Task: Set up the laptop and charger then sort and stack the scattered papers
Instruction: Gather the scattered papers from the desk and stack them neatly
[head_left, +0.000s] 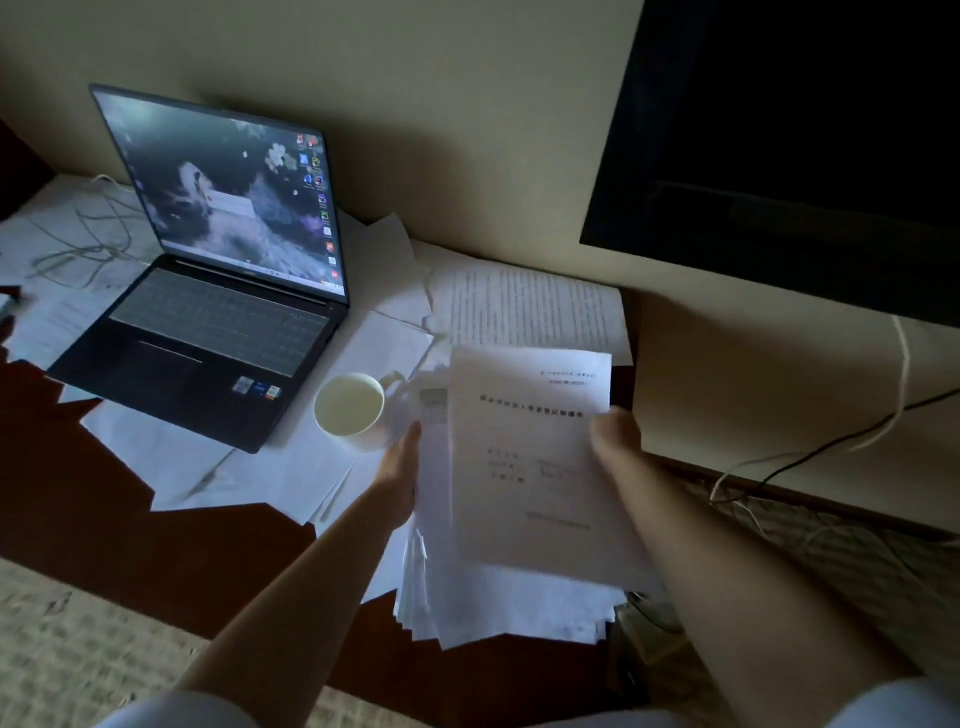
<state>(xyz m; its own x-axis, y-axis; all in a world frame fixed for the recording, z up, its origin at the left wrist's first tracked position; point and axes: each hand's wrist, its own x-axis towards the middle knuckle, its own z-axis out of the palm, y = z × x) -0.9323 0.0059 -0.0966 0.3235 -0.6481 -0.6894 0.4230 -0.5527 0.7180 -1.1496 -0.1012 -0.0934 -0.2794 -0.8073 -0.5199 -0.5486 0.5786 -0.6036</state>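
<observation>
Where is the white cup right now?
The white cup stands on loose papers near the middle of the head view, just right of the laptop's front corner and beside the left hand.

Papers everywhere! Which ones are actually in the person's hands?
The thick stack near the cup, held by left hand and right hand; the rest lie flat.

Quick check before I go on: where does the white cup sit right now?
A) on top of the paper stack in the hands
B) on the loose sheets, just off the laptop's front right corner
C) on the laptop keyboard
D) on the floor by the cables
B: the white cup stands on the loose sheets beside the front right corner of the open laptop, left of the paper stack that both hands hold.
</observation>
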